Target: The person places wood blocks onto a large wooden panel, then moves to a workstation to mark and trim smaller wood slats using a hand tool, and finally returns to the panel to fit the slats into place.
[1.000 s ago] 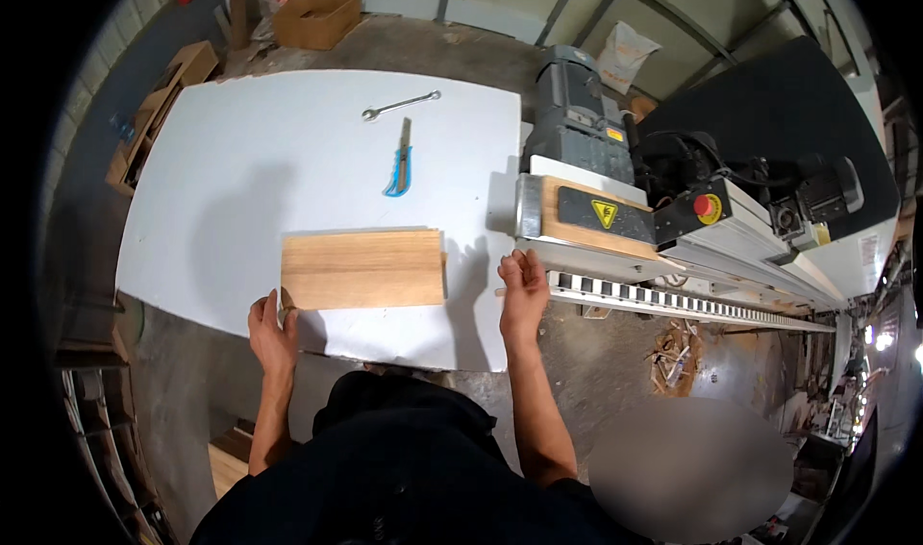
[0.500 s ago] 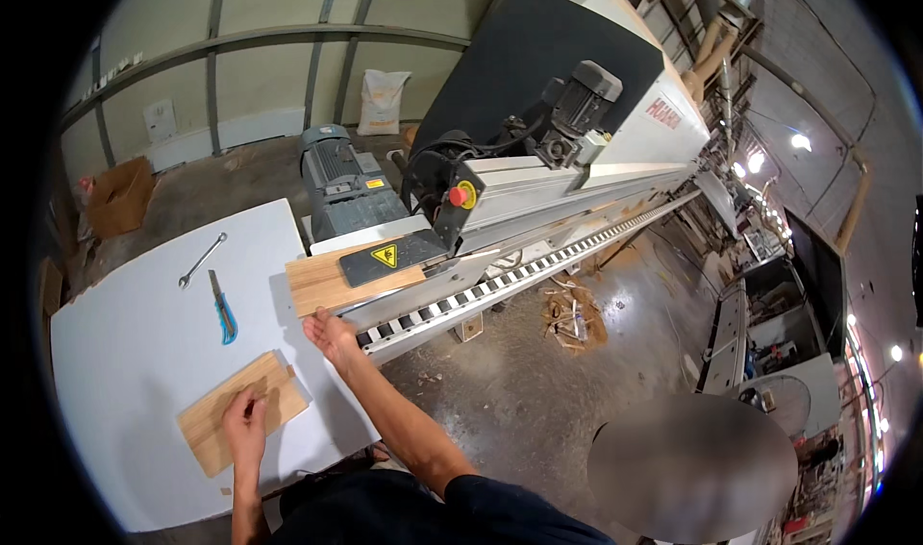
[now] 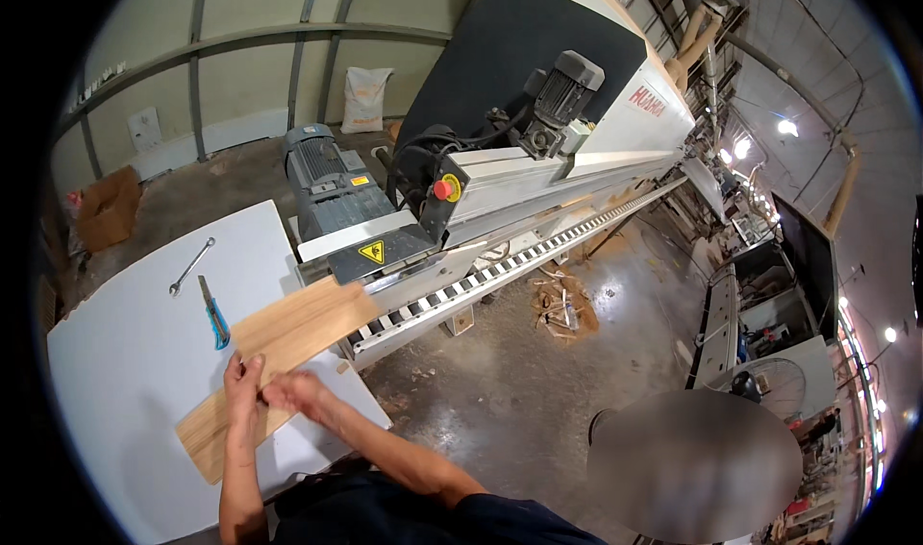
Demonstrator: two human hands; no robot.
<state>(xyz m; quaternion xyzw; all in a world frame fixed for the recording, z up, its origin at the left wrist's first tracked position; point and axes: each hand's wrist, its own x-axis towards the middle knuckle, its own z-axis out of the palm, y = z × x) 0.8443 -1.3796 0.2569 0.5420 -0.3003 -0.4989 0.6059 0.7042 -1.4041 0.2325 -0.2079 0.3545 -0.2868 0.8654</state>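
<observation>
A light wooden board (image 3: 306, 326) is angled across the white table's right edge, its far end beside the machine's roller track. My left hand (image 3: 241, 386) is closed on its near end, thumb and fingers pinched at the edge. Close by, my right hand (image 3: 298, 393) is curled and blurred along the board's near edge; its fingertips and anything in them are hidden. Beneath my left hand and wrist, a second wooden board (image 3: 204, 436) lies flat on the table, partly covered by the first.
A blue utility knife (image 3: 215, 316) and a metal wrench (image 3: 192, 266) lie on the white table (image 3: 125, 353). Beyond stands a machine with a motor (image 3: 322, 165), a red button (image 3: 443, 189) and a roller track (image 3: 461, 288). Wood scraps (image 3: 567, 307) litter the floor. A person (image 3: 694, 468) is at lower right.
The first board has come off the machine's end, toward me and over the table. My right hand has drawn back to beside my left, which has closed on the board.
</observation>
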